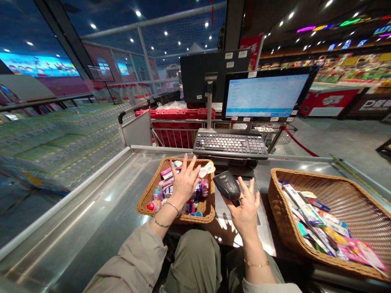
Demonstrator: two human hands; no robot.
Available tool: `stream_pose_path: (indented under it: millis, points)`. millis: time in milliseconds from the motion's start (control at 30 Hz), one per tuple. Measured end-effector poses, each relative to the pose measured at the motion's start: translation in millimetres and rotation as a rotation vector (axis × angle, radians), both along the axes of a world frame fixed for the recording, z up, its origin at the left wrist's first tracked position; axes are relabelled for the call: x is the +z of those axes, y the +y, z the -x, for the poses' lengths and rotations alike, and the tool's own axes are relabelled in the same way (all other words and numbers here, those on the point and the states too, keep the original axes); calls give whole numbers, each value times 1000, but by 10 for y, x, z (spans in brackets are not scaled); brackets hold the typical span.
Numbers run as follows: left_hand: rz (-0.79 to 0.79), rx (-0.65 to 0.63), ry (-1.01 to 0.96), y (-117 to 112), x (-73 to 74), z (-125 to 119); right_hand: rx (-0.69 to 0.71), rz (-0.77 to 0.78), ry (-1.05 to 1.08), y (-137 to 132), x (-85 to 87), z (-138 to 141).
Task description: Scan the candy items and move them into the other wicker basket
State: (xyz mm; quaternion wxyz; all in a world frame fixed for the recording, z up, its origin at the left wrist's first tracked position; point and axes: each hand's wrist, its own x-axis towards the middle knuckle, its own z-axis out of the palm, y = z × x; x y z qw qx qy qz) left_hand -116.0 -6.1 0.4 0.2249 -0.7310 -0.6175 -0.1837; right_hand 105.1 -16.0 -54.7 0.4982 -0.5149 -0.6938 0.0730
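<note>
My left hand (184,181) hovers with fingers spread over a small wicker basket (146,199) full of several small packaged goods and little bottles; whether a pale item at its fingertips is held is unclear. My right hand (247,207) holds a black barcode scanner (226,185) between thumb and palm, the other fingers spread, between the two baskets. A larger wicker basket (276,203) to the right holds several flat colourful packets (317,228).
A keyboard (230,144) and a lit checkout screen (265,95) stand beyond the baskets on the steel counter (91,219). A second monitor's back (210,69) rises behind. Red crates and a cart rail sit further back. Shelves of bottled water line the left.
</note>
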Motion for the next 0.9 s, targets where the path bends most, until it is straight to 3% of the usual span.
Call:
stream_pose_path:
  millis: [900]
  points:
    - [-77,-46,-4,29,-43,-14,9,-67,-6,22,-40,-29]
